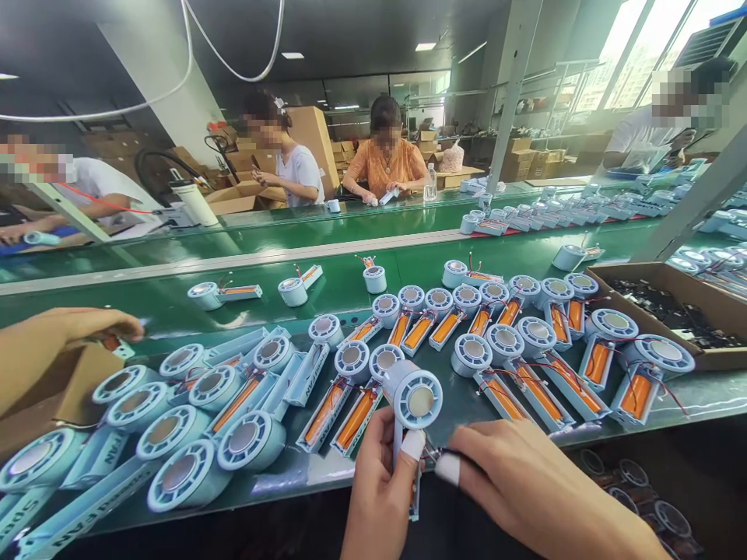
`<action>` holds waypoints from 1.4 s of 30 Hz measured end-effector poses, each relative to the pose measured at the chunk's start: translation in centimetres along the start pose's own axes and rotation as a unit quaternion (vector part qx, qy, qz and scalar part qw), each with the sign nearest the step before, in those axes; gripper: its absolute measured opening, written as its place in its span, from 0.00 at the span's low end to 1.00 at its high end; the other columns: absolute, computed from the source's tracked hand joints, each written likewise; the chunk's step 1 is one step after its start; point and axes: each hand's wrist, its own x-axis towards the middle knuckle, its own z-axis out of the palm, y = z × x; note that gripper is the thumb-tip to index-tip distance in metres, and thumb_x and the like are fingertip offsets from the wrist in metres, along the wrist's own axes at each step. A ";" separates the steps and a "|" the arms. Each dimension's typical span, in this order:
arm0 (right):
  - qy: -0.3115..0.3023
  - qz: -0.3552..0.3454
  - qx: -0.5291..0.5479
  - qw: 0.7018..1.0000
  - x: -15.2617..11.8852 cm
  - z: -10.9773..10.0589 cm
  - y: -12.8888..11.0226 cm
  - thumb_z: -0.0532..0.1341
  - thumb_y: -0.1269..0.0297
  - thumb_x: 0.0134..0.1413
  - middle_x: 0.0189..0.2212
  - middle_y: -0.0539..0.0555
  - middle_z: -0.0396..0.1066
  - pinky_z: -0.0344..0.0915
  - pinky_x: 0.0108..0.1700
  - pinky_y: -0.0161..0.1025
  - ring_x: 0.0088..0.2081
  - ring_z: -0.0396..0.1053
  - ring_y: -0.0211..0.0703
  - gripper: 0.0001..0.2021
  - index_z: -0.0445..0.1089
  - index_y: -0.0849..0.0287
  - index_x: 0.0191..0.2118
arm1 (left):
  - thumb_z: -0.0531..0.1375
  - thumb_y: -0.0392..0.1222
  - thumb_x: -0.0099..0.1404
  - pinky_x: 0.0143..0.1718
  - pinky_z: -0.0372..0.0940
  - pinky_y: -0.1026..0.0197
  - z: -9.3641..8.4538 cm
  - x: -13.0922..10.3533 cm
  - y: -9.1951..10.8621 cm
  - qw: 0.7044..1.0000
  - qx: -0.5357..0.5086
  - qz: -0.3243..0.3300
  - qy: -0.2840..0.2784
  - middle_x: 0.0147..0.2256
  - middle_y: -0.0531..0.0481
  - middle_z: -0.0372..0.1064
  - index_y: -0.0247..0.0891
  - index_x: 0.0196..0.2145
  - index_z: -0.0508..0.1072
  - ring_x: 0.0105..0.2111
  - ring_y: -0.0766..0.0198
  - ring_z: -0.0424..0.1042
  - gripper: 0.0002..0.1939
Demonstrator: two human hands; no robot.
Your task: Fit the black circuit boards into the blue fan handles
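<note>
Near the bottom centre, my left hand (379, 486) is closed around the handle of a light blue fan unit (418, 398), whose round head faces up towards the camera. My right hand (502, 467) is closed just right of the handle, its thumb and fingers pinched at some thin wires. Whether a small tool or part is in that pinch is too small to tell. Behind both hands, fan units with orange batteries (528, 389) lie in rows on the bench. More units (178, 474) with closed handles lie to the left.
An open cardboard box of small black parts (671, 311) stands at the right. Another person's hand (87, 327) reaches in at the left over a cardboard box (75, 385). A green conveyor (344, 264) crosses behind, with several people beyond.
</note>
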 end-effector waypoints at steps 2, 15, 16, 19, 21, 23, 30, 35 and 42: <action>-0.031 -0.037 0.002 0.999 -0.1 -0.8 -0.5 0.66 0.60 0.57 0.31 0.53 0.78 0.57 0.30 0.37 0.31 0.76 0.49 0.06 0.74 0.55 0.34 | 0.66 0.51 0.61 0.38 0.67 0.62 0.2 -0.1 0.2 1.000 -0.006 -0.004 -0.001 0.36 0.49 0.75 0.40 0.44 0.74 0.34 0.61 0.72 0.17; -0.020 0.092 0.579 0.810 0.5 4.7 -0.8 0.53 0.35 0.62 0.14 0.43 0.53 0.49 0.22 0.31 0.18 0.50 0.32 0.30 0.55 0.55 0.21 | 0.63 0.53 0.63 0.26 0.60 0.66 0.6 0.0 -0.3 0.971 -0.176 -0.127 -0.099 0.27 0.54 0.69 0.40 0.46 0.75 0.26 0.65 0.68 0.18; -0.002 0.102 0.595 0.798 0.5 5.0 -0.8 0.52 0.33 0.61 0.14 0.43 0.52 0.49 0.22 0.31 0.18 0.49 0.32 0.31 0.55 0.55 0.20 | 0.63 0.53 0.64 0.29 0.62 0.65 0.7 0.0 -0.4 0.969 -0.187 -0.118 -0.108 0.29 0.52 0.71 0.41 0.46 0.75 0.29 0.64 0.70 0.18; 0.041 0.114 0.613 0.781 0.5 5.4 -1.0 0.51 0.30 0.59 0.12 0.43 0.51 0.49 0.21 0.31 0.18 0.48 0.32 0.32 0.55 0.55 0.21 | 0.66 0.51 0.61 0.44 0.68 0.60 1.2 -0.3 -0.8 0.976 -0.174 -0.084 -0.098 0.42 0.48 0.77 0.42 0.49 0.75 0.42 0.56 0.75 0.19; 0.052 0.118 0.614 0.779 0.5 5.3 -1.1 0.51 0.29 0.58 0.13 0.43 0.51 0.48 0.20 0.31 0.17 0.47 0.32 0.32 0.55 0.55 0.22 | 0.68 0.51 0.59 0.51 0.67 0.57 1.5 -0.6 -0.9 0.984 -0.148 -0.064 -0.072 0.48 0.45 0.77 0.42 0.51 0.75 0.50 0.51 0.74 0.23; 0.059 0.127 0.612 0.779 0.4 5.1 -1.3 0.52 0.29 0.58 0.13 0.42 0.50 0.47 0.19 0.30 0.17 0.46 0.31 0.32 0.55 0.55 0.22 | 0.68 0.53 0.58 0.54 0.66 0.55 1.8 -1.0 -0.8 0.991 -0.117 -0.061 -0.037 0.51 0.43 0.76 0.42 0.52 0.75 0.54 0.48 0.72 0.26; 0.212 0.148 0.497 0.828 -0.9 6.3 -1.8 0.56 0.42 0.63 0.21 0.47 0.64 0.63 0.27 0.30 0.23 0.63 0.36 0.21 0.70 0.58 0.38 | 0.64 0.54 0.61 0.56 0.66 0.58 2.5 -1.3 -0.7 0.996 -0.013 -0.070 0.056 0.55 0.44 0.74 0.41 0.54 0.74 0.58 0.50 0.71 0.25; 0.338 0.138 0.330 0.871 -2.0 9.2 -2.3 0.56 0.49 0.66 0.27 0.49 0.73 0.69 0.27 0.30 0.23 0.70 0.38 0.21 0.67 0.55 0.57 | 0.62 0.53 0.63 0.53 0.67 0.61 2.8 -1.0 -0.3 0.994 0.038 -0.071 0.072 0.56 0.46 0.73 0.42 0.50 0.76 0.58 0.51 0.69 0.20; 0.386 0.119 0.214 0.890 -3.0 9.4 -1.6 0.52 0.58 0.70 0.50 0.59 0.77 0.75 0.49 0.37 0.49 0.78 0.49 0.20 0.67 0.56 0.62 | 0.64 0.55 0.61 0.36 0.68 0.65 3.2 -0.8 0.3 0.997 -0.010 -0.080 0.009 0.35 0.50 0.76 0.42 0.47 0.74 0.34 0.61 0.74 0.20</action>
